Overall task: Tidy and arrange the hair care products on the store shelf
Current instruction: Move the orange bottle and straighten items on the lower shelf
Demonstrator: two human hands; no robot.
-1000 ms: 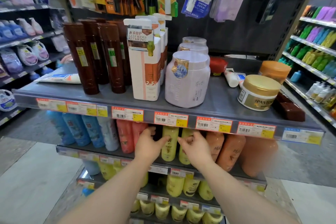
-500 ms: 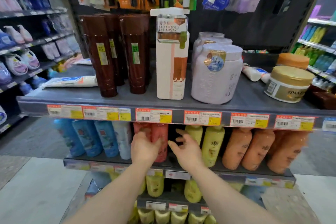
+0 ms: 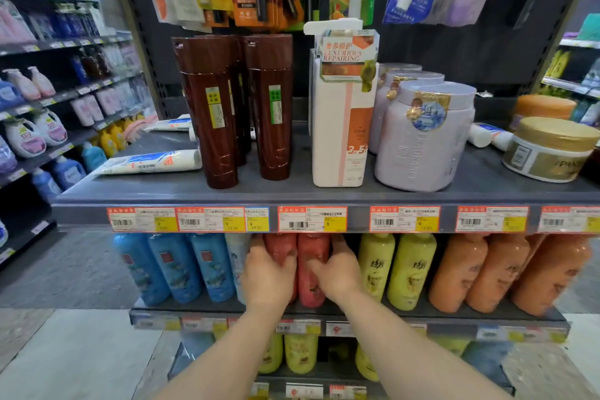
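Your left hand [image 3: 268,276] wraps the left red bottle [image 3: 280,253]; your right hand [image 3: 337,273] grips the right red bottle [image 3: 313,261], fingers curled around it. Fingertips are hidden behind both bottles, and the bottle caps are cut off by the price-tag rail [image 3: 311,219] of the shelf above. Both bottles stand on the second shelf [image 3: 422,313], touching each other. A whitish bottle [image 3: 236,256] sits just beside your left hand, mostly hidden. A dark gap separates your right hand from the yellow bottles [image 3: 376,266]. Orange bottles [image 3: 461,273] fill the right end.
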